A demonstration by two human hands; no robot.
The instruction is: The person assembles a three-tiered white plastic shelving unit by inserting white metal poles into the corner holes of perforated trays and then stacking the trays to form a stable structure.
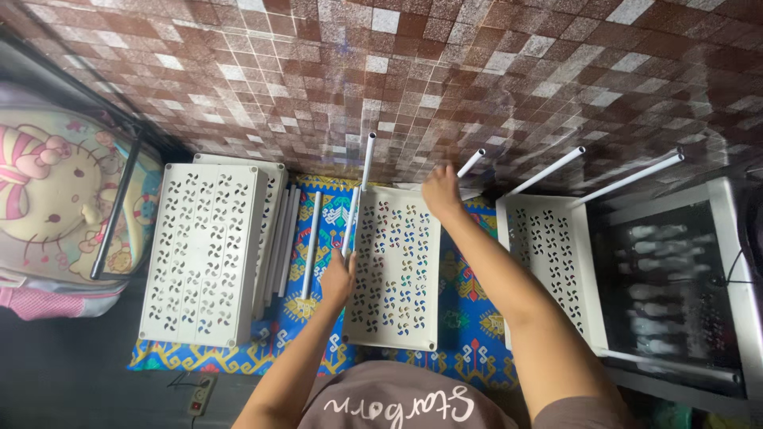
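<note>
A white perforated plastic shelf panel [395, 270] lies on a blue patterned mat [461, 318]. My left hand [339, 280] rests at the panel's left edge, by a white tube [350, 218] that stands at that side. My right hand [442, 193] is at the panel's far right corner, fingers closed around the base of another white tube [470, 163] that sticks up there. A third tube [368, 159] rises at the far left corner. Whether the left hand grips the tube or the panel edge is unclear.
A stack of white perforated panels [208, 250] and loose white tubes [311, 242] lie at left. A partly built white rack [556, 254] with upright tubes stands at right, beside a dark cabinet [675, 286]. A cartoon-print bag [56, 199] sits far left. A tiled wall [477, 71] is behind.
</note>
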